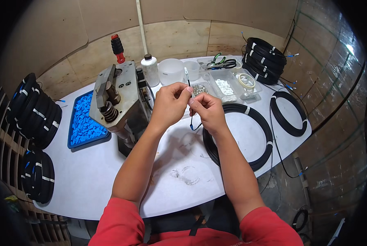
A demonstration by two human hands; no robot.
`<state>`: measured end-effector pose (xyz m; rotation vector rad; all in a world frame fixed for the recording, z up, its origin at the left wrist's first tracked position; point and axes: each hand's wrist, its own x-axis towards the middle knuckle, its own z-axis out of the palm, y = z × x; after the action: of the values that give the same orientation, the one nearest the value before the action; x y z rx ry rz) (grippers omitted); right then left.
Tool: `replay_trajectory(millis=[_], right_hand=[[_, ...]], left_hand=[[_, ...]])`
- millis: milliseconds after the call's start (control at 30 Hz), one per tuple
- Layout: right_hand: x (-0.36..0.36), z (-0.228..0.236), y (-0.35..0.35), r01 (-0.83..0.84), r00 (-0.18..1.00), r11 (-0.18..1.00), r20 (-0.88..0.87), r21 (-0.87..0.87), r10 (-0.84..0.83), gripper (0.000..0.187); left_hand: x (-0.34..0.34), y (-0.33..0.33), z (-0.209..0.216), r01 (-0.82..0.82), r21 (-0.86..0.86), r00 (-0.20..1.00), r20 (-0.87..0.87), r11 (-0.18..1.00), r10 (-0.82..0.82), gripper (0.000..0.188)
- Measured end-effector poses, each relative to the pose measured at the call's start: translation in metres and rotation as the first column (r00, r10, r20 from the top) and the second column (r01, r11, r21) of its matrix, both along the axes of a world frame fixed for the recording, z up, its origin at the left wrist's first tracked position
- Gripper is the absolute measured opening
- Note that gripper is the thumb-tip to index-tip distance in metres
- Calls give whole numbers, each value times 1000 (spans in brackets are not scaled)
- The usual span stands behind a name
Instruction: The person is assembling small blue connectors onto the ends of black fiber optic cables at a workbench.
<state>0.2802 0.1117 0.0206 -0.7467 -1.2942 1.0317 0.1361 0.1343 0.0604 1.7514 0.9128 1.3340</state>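
Observation:
Over the middle of the table, my left hand point(173, 102) and my right hand point(210, 112) meet with fingertips pinched close together. Between them they grip a thin black cable point(188, 82), whose upper end carries a white connector point(186, 71). Below my right hand hangs a cable end with a small blue connector point(192, 127). A black cable coil point(232, 108), tied with white bands, lies under my right forearm. The part of the cable inside my fingers is hidden.
A metal press point(124, 88) with a red-and-black handle point(117, 48) stands left of my hands, beside a dark blue tray point(89, 142) of blue parts. Behind are a bottle point(150, 69), a round tub point(170, 71) and a sectioned box point(246, 97). Coils point(265, 57) stack at both sides.

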Motion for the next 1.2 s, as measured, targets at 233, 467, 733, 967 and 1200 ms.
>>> replay_trajectory(millis=[233,467,733,967,1200], right_hand=[[0,3,-3,0,1000,1000,6,-14,0,18],[1,1,-2,23,1000,999,20,-22,-23,19],[0,0,-3,10,1000,1000,15,-10,-10,17],[0,0,-3,-5,1000,1000,18,-20,5,15],[0,-1,-3,-10,1000,1000,-2,1,10,14]], left_hand=[[0,-1,0,2,-8,1000,-18,1000,-2,24],[1,-1,0,-6,-12,1000,-30,1000,6,23],[1,-3,1,-44,19,998,-36,999,44,22],[0,-7,4,-58,42,998,-22,997,59,20],[1,-6,5,-49,29,999,-13,998,50,21]])
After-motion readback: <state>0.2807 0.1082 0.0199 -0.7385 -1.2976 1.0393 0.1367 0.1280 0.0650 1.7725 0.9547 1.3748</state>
